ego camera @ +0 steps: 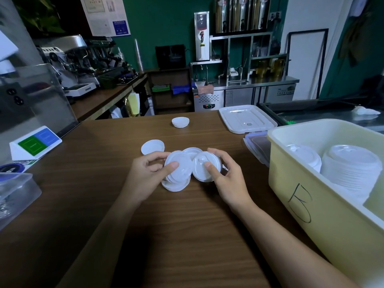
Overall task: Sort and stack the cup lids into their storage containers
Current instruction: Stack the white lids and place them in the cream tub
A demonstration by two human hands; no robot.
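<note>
left hand [148, 173]: fingers curled round a small stack of white round plastic cup lids [182, 174], count unclear tbh
right hand [227, 177]: thumb and fingers pinching a single white plastic lid [199, 163], mid-table
pale yellow plastic bin [301, 204]: 3 o'clock, cut off by the frame, lid stacks [351, 165] inside

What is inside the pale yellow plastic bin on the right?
The pale yellow plastic bin holds a large stack of white cup lids and a smaller lid stack to its left. The bin's near wall hides their bases.

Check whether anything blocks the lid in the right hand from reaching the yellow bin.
Nothing covers the yellow bin; it is open. A low clear box lies beside the bin, between it and the lid held by the right hand.
</note>
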